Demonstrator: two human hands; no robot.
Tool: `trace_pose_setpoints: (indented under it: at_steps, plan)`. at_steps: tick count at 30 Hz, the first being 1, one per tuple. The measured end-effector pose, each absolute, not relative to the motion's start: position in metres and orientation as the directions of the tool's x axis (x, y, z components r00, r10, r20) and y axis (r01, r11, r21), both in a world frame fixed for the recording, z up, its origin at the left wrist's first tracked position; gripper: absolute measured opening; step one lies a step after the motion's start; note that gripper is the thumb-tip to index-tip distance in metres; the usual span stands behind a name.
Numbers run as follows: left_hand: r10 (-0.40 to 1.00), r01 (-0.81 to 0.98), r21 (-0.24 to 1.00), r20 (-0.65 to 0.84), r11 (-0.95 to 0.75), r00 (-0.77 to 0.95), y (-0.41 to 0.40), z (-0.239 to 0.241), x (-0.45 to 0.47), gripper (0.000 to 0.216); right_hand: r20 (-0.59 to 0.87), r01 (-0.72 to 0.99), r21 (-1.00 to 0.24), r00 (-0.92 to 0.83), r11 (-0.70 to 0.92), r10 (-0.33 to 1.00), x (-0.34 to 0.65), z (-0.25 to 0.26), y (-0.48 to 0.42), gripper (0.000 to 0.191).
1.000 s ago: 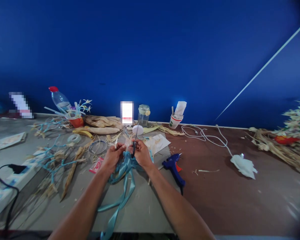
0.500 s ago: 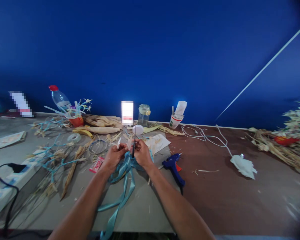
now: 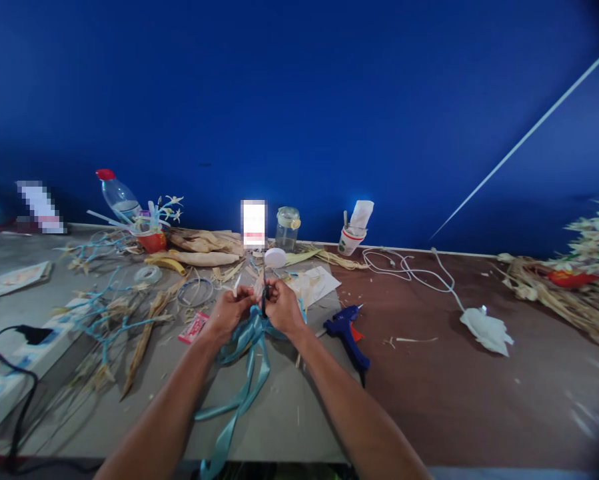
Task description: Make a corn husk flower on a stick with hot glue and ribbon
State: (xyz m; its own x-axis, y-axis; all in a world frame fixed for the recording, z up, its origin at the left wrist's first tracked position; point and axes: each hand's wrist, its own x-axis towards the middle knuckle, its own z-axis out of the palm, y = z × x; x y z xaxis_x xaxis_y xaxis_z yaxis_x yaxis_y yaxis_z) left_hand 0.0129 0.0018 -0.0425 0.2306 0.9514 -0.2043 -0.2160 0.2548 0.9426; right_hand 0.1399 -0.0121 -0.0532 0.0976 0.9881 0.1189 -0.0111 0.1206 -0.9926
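Head view: two hands close together, with scissors and a pale strip.
The right hand [image 3: 285,312] has its fingers wrapped on the black scissors [image 3: 264,303], which point up. The left hand [image 3: 229,316] pinches the pale strip [image 3: 257,288] just beside them. Shiny blue ribbon [image 3: 253,332] lies under the hands, near a blue glue gun [image 3: 346,333].

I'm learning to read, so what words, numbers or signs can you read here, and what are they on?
None can be read for sure.
Pink packet: pale lettering, too small.
White cup: green mark, too small.
Upright screen: pixelated.
Leaning screen, far left: pixelated.
Sheet at left: any print too blurred.
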Motion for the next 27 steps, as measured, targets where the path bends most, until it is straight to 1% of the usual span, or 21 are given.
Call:
trace_pose_setpoints:
  at_steps: [3,6,10,13,16,20,22,24,27]
  plan:
    - [0.931,-0.206,0.926,-0.263,0.317,0.251,0.0,-0.037,0.012,0.025,0.066,-0.052,-0.996,0.062,0.069,0.996,0.14,-0.049,-0.013,0.034]
    - [0.911,-0.207,0.905,-0.313,0.372,0.27,-0.001,-0.032,0.012,0.023,0.061,-0.062,-0.996,0.033,0.063,0.998,0.139,-0.049,-0.012,0.034]
    - [0.886,-0.225,0.877,-0.35,0.424,0.305,-0.001,-0.032,0.012,0.021,0.078,-0.029,-0.997,0.006,0.078,0.997,0.14,-0.054,-0.011,0.033]
    - [0.871,-0.244,0.852,-0.386,0.463,0.305,0.0,-0.032,0.01,0.021,0.103,0.038,-0.994,0.0,0.103,0.995,0.143,-0.056,-0.01,0.033]
    - [0.849,-0.268,0.821,-0.412,0.504,0.331,0.0,-0.03,0.007,0.02,0.127,0.111,-0.986,0.035,0.123,0.991,0.15,-0.055,-0.008,0.032]
    - [0.84,-0.269,0.824,-0.384,0.5,0.384,0.001,-0.031,0.003,0.023,0.14,0.155,-0.98,0.09,0.125,0.986,0.162,-0.055,-0.002,0.031]
    - [0.837,-0.269,0.829,-0.363,0.49,0.409,0.003,-0.033,0.002,0.022,0.166,0.217,-0.967,0.144,0.132,0.976,0.169,-0.058,0.001,0.029]
    - [0.84,-0.278,0.832,-0.345,0.48,0.418,0.004,-0.036,0.001,0.021,0.161,0.278,-0.955,0.198,0.102,0.967,0.175,-0.061,0.004,0.028]
    - [0.859,-0.294,0.837,-0.341,0.462,0.382,0.004,-0.036,0.002,0.023,0.11,0.326,-0.945,0.262,0.019,0.959,0.179,-0.063,0.006,0.028]
